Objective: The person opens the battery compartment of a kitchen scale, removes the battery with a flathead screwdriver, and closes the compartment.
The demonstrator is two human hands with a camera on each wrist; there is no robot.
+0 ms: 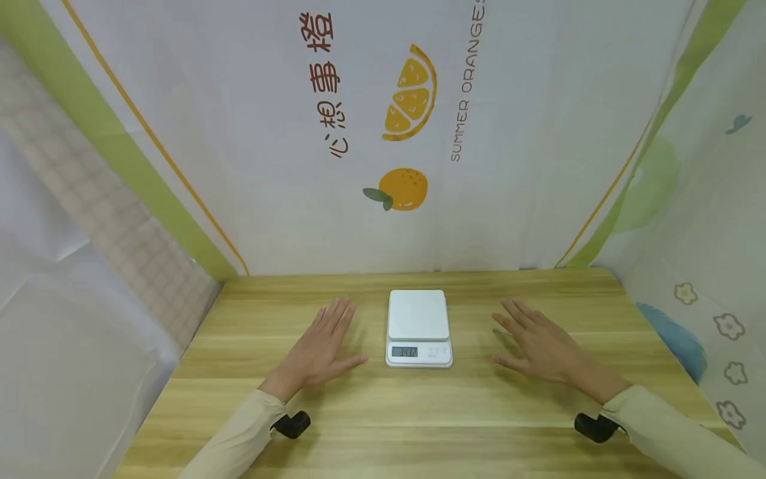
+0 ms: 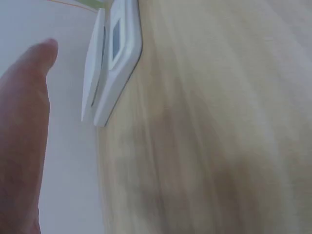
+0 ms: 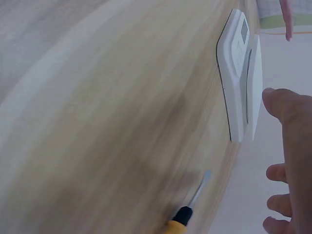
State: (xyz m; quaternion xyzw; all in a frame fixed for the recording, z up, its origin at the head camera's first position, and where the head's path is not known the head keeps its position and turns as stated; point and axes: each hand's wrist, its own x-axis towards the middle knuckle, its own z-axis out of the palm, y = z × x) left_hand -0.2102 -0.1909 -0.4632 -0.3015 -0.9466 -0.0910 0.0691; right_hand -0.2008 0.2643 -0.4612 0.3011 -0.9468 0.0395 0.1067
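Observation:
A white digital kitchen scale (image 1: 417,316) lies on the wooden table, dark digits showing on its small display. To its left, my left hand (image 1: 320,346) is held over the table with fingers straight and thumb spread toward the scale. On the other side, my right hand (image 1: 538,342) hovers the same way, thumb pointing at the scale. Beneath the right hand lies a screwdriver with a yellow and black handle (image 3: 181,217) and a metal shaft; in the head view the hand hides most of it. Neither hand holds anything.
The wooden table (image 1: 413,412) ends at a white cloth backdrop (image 1: 514,199) printed with oranges and lettering. More cloth hangs along the left and right sides. Each wrist wears a black camera mount, the left one (image 1: 291,424) and the right one (image 1: 596,428).

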